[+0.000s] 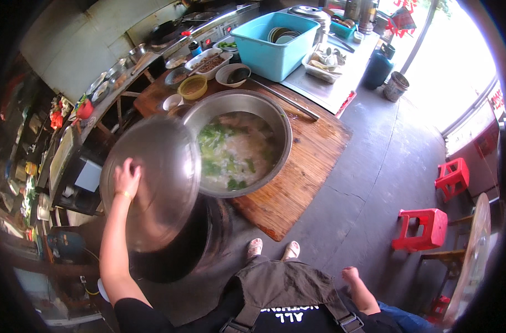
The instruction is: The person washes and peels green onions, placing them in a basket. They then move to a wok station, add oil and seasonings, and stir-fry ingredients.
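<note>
My left hand [127, 177] grips the knob of a large round metal lid [165, 175], which is tilted above a dark, wide vessel [182, 249] at the lower left. To its right, a big metal basin [283, 166] of cloudy soup with leafy greens [215, 141] rests on a wooden board [315, 154]; the lid's right edge overlaps the basin's rim in this view. My right hand [350, 274] hangs low at my right side, its fingers curled, away from the basin. I cannot make out anything in it.
A long-handled ladle [286, 98] lies behind the basin, its head in a bowl [223, 75]. Further back are a yellow bowl [192, 88], a blue tub [263, 54] of dishes and a container of spoons [325, 66]. Red stools [421, 229] and a gas cylinder [377, 68] stand at the right.
</note>
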Demonstrator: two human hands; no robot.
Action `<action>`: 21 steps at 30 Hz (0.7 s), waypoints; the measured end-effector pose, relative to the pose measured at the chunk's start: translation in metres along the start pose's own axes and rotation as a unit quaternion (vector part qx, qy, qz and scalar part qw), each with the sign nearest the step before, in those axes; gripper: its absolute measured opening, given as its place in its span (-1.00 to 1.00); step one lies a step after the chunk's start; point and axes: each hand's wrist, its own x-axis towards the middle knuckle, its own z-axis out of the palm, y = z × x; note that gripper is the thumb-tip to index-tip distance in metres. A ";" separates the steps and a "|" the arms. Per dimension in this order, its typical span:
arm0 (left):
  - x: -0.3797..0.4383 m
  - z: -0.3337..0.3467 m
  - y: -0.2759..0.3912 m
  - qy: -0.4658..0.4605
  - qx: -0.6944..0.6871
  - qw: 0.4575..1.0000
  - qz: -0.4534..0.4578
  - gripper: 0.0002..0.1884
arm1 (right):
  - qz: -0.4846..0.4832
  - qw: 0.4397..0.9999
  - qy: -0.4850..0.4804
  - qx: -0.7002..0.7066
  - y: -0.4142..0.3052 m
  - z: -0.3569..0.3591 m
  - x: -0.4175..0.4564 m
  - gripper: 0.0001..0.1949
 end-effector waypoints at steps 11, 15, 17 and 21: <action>-0.125 0.109 -0.084 -0.191 0.017 0.932 -0.309 -0.53 | -0.076 0.966 0.107 -0.221 -0.101 0.030 0.009 -0.81; -0.136 0.185 -0.089 -0.224 -0.032 0.911 -0.344 -0.49 | -0.111 0.952 0.127 -0.255 -0.127 0.050 0.009 -0.81; -0.144 0.215 -0.091 -0.233 -0.027 0.918 -0.318 -0.46 | -0.135 0.948 0.150 -0.246 -0.151 0.050 0.002 -0.82; -0.152 0.247 -0.086 -0.184 -0.019 0.933 -0.308 -0.53 | -0.245 0.915 0.212 -0.239 -0.234 0.049 -0.012 -0.82</action>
